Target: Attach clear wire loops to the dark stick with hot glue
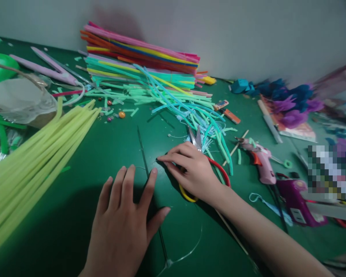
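On green felt, my left hand [123,223] lies flat, empty, pinning a thin black wire [145,163]; my right hand [190,171] loosely covers red-and-yellow-handled scissors [197,144], whose blades might snag loose turquoise strips [207,119].

My right hand [192,171] covers most of the scissors [196,139]; I see only the blade tips at its 12 o'clock and bits of red and yellow handle. The yellow pipe cleaners [31,161] run off the frame at 9 o'clock. At 3 o'clock a pixelated patch [331,169] hides whatever lies there. The purple and blue tufts [291,104] are too blurred to identify.
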Action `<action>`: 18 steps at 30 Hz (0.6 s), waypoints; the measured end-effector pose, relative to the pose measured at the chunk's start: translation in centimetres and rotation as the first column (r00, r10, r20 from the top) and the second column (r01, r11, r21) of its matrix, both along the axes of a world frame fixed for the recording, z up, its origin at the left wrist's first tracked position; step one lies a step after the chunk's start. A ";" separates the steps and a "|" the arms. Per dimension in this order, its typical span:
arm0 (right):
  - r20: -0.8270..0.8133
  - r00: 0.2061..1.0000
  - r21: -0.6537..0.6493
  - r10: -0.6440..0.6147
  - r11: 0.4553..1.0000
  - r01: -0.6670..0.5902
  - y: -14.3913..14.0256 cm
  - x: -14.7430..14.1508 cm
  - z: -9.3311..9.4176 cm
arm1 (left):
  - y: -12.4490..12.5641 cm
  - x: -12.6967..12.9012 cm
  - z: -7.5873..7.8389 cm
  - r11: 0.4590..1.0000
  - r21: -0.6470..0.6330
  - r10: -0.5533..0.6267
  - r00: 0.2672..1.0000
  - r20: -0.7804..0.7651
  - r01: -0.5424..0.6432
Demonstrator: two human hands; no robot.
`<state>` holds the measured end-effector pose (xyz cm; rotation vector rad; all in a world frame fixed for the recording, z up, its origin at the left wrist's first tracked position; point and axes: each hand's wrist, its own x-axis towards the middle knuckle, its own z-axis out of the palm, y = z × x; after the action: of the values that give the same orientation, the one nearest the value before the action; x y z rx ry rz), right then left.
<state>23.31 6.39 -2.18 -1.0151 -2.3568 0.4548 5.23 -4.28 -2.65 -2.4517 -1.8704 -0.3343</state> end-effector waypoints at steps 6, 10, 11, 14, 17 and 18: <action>-0.009 1.000 -0.001 0.006 1.000 -0.006 0.1 0.0 0.0 | -0.1 0.0 -0.1 1.000 -0.009 0.004 1.000 0.002 -0.004; -0.018 1.000 -0.007 0.007 1.000 -0.007 0.1 0.0 0.0 | 0.0 -0.1 -0.2 1.000 0.001 0.002 1.000 0.004 -0.002; -0.017 1.000 -0.007 0.006 1.000 -0.006 0.1 0.0 0.0 | 0.0 -0.2 -0.2 1.000 0.006 -0.006 1.000 0.006 0.006; -0.008 1.000 -0.008 0.003 1.000 -0.003 0.1 0.0 0.1 | 0.0 -0.6 -0.1 0.999 0.016 -0.033 0.999 0.013 0.033; -0.008 1.000 -0.002 0.006 1.000 -0.006 0.1 0.0 0.1 | -0.1 -1.2 -0.2 0.997 0.023 -0.071 0.997 0.006 0.071; -0.008 1.000 0.004 0.011 1.000 -0.011 0.1 0.0 0.1 | -0.1 -1.4 -0.2 0.996 0.027 -0.087 0.996 0.001 0.086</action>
<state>23.34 6.51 -2.09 -0.9971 -2.3560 0.4573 3.85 -4.39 -2.85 -2.5205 -1.7521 -0.3637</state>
